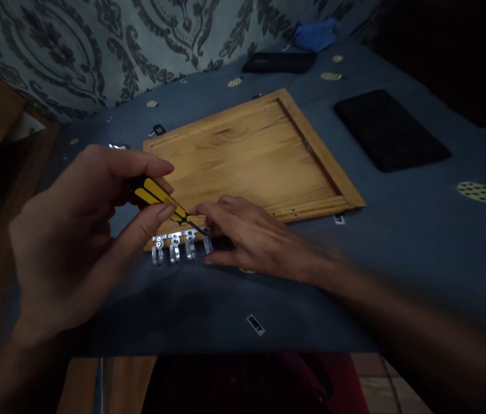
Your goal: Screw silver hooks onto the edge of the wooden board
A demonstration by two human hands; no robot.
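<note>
My left hand (79, 230) is closed round a yellow and black screwdriver (159, 198), whose tip points down at the right end of a row of silver metal hooks (176, 246). The hooks sit along the near edge of a wooden framed board (251, 155) lying flat on a blue cloth. My right hand (251, 236) rests on the cloth just right of the hooks, its fingers pinched at the rightmost hook (207, 241) beside the screwdriver tip.
The blue cloth (398, 241) with yellow dotted patches covers the surface. A black flat rectangle (389, 129) lies right of the board, a dark case (280, 62) and blue cloth bundle (314, 34) at the back. A small label (255, 325) lies near the front edge.
</note>
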